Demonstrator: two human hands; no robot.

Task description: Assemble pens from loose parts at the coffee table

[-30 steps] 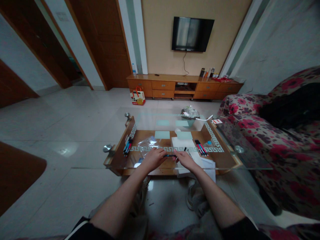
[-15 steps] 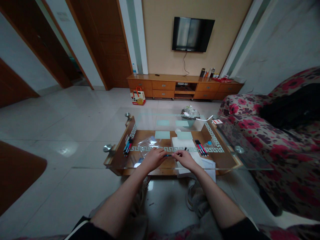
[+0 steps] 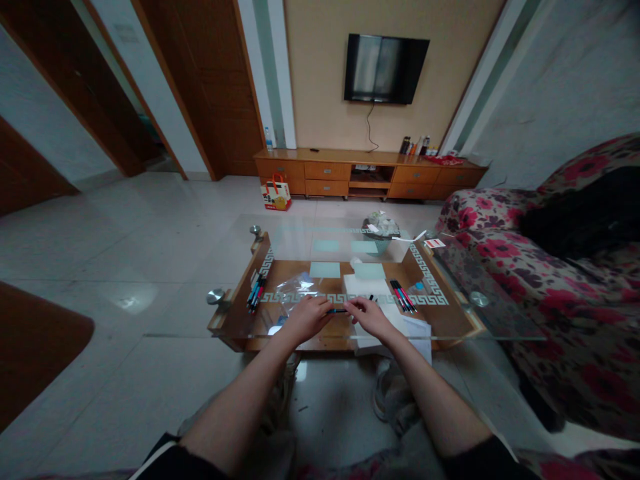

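Between my hands, above the near part of the glass table [image 3: 175, 335], a slim dark pen [image 3: 338, 311] with a blue tint lies roughly level. My left hand [image 3: 309, 317] is closed around its left end. The fingers of my right hand [image 3: 369, 316] pinch its right end. A short black piece [image 3: 371, 298] sticks up just behind my right hand; its kind is unclear. To the left is a bunch of blue and black pens [image 3: 257, 293]. On the right lie several pink, blue and black pens [image 3: 403, 296]. Clear plastic wrapping [image 3: 299, 288] rests beyond my left hand.
Below the glass are a white box [image 3: 356, 288] and paper sheets [image 3: 419, 330]. A bowl with crumpled plastic [image 3: 381, 227] stands at the table's far right. Metal knobs [image 3: 215, 296] support the glass. A flowered sofa [image 3: 500, 247] borders the right side.
The fingers of my right hand have shifted slightly at the pen's right end. The pen and my left hand stay nearly in place.
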